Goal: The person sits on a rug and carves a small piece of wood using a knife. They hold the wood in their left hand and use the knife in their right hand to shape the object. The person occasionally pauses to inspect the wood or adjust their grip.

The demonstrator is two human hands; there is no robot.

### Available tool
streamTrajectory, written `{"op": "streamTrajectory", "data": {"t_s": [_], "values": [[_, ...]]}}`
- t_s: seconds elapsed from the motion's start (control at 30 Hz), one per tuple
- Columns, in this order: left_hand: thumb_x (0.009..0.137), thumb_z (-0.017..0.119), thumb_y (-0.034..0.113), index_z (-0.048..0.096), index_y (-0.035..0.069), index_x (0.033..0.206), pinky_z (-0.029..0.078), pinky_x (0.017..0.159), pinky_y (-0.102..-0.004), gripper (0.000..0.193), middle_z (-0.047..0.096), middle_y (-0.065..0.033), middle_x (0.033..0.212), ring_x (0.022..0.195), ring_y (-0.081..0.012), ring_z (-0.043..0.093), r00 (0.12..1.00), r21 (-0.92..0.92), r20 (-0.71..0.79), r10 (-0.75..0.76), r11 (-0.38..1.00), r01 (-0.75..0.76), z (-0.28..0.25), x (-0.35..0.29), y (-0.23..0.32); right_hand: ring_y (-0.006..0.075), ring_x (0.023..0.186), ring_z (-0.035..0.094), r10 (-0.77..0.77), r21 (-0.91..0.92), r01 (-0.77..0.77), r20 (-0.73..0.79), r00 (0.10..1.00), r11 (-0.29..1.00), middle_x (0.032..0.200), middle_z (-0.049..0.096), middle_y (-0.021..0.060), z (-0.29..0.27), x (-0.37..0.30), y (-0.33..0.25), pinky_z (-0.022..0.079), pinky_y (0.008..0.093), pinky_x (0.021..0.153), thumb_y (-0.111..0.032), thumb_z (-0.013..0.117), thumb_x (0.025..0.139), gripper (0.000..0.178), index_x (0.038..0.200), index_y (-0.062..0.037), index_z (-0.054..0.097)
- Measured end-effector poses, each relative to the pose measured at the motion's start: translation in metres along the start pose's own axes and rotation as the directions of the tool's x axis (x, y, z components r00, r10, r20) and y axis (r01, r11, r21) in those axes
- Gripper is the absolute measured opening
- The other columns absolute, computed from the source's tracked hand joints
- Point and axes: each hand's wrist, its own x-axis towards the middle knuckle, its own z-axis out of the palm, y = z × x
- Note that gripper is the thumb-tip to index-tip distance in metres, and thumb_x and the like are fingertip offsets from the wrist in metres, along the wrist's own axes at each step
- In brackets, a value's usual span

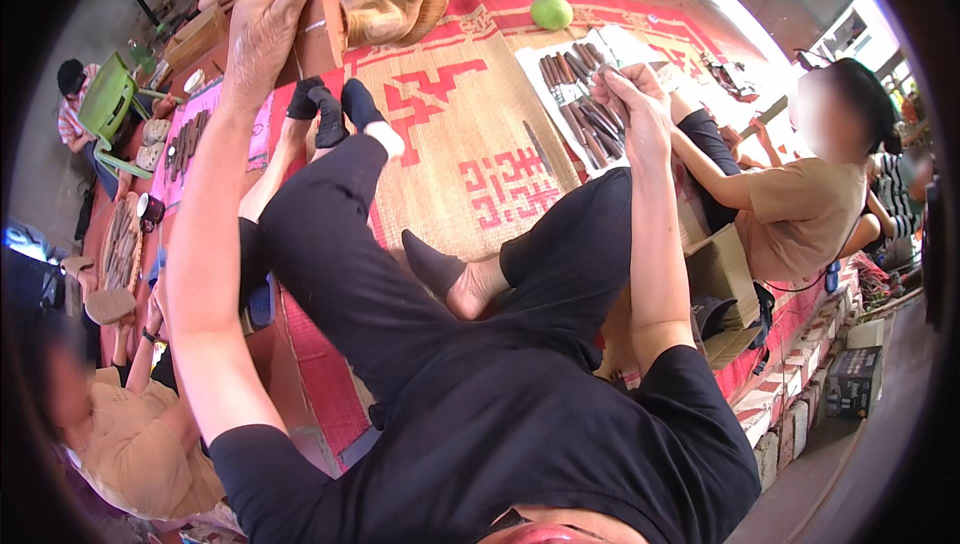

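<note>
I sit on a woven mat point(470, 114) with red patterns, my legs in black trousers stretched out over it. My left hand point(265, 24) is raised at the far left and grips a brown block-shaped object point(322, 39) from above. My right hand point(628, 109) reaches to a white sheet point(610, 44) that carries several dark brown sticks point(580, 109). Its fingers pinch one thin dark stick at the edge of that pile.
A green round fruit point(551, 12) lies at the mat's far end. A person in a tan shirt point(800, 209) sits at my right beside a cardboard box point(725, 274). Another person point(130, 434) sits lower left. More sticks lie on a pink sheet point(190, 139), near a green chair point(105, 104).
</note>
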Motion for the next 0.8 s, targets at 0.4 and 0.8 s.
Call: {"op": "streamTrajectory", "data": {"t_s": [0.4, 0.8], "values": [[0.094, 0.061, 0.049, 0.064, 0.003, 0.085, 0.043, 0.059, -0.0234, 0.047, 0.053, 0.0049, 0.071, 0.066, -0.0032, 0.047, 0.825, 0.31, 0.41, -0.389, 0.91, 0.275, 0.099, 0.017, -0.098, 0.0126, 0.065, 0.067, 0.461, -0.07, -0.456, 0.087, 0.883, 0.887, 0.08, 0.069, 0.0097, 0.019, 0.083, 0.204, 0.053, 0.0231, 0.06, -0.009, 0.072, 0.085, 0.018, 0.083, -0.0061, 0.054], [0.082, 0.071, 0.054, 0.062, 0.004, 0.09, 0.046, 0.076, -0.0333, 0.052, 0.06, -0.0081, 0.088, 0.085, -0.0195, 0.06, 0.534, 0.302, 0.662, -0.526, 0.839, 0.452, 0.163, -0.035, -0.202, 0.0105, 0.067, 0.065, 0.645, 0.011, -0.647, 0.061, 0.762, 0.762, 0.077, 0.066, 0.0048, 0.011, 0.106, 0.314, 0.053, 0.0222, 0.061, -0.006, 0.07, 0.087, 0.015, 0.081, -0.0065, 0.056]]}}
